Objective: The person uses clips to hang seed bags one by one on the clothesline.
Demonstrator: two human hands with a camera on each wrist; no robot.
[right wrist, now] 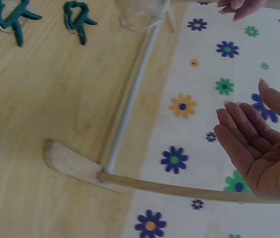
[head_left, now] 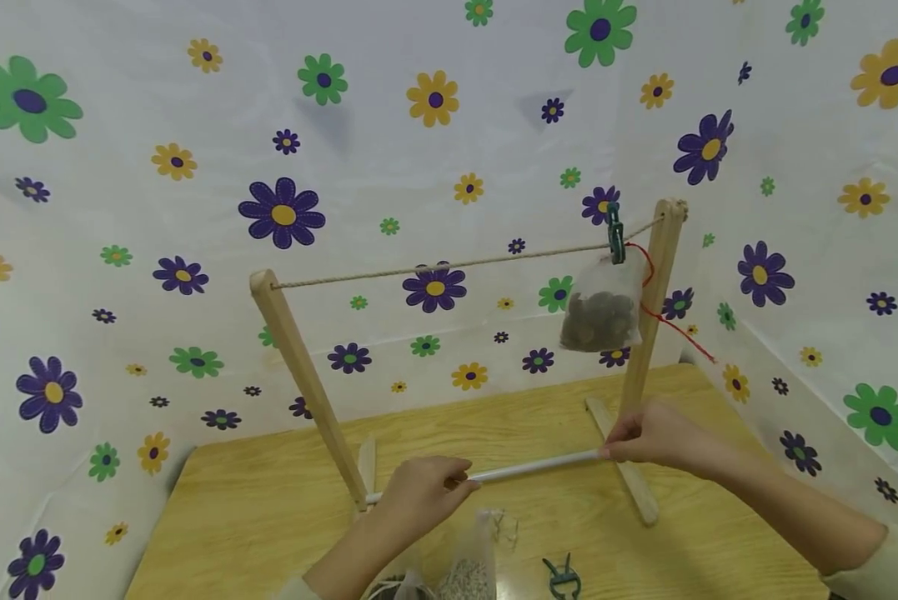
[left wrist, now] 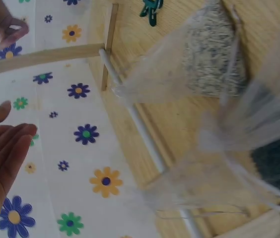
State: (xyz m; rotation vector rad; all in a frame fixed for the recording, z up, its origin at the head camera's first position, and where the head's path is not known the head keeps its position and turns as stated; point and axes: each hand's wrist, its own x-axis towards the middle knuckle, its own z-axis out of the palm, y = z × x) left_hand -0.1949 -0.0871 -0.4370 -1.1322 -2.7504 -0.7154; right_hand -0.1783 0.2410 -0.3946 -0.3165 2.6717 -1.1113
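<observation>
In the head view my left hand [head_left: 422, 492] and right hand [head_left: 654, 442] overlap a white rod [head_left: 537, 467] low on a wooden frame. Both wrist views show the rod apart from the hands, below them. The left hand [left wrist: 3, 153] has its fingers and thumb loosely bent around nothing. Palm showing and thumb apart, the right hand [right wrist: 264, 148] likewise holds nothing. Above the right hand, a sheer bag [head_left: 602, 308] with dark lumps in its bottom hangs from a rope [head_left: 449, 265], clipped by a green clip [head_left: 617, 237]. Red string [head_left: 677, 327] trails from its top.
Wooden posts [head_left: 309, 392] hold the rope ends. On the tabletop [head_left: 216, 508] stand sheer bags, one with pale speckled bits [left wrist: 212, 59], another with dark contents [left wrist: 276, 163]. Two green clips [right wrist: 78, 21] lie nearby. A flower-printed sheet [head_left: 388, 167] covers the back and sides.
</observation>
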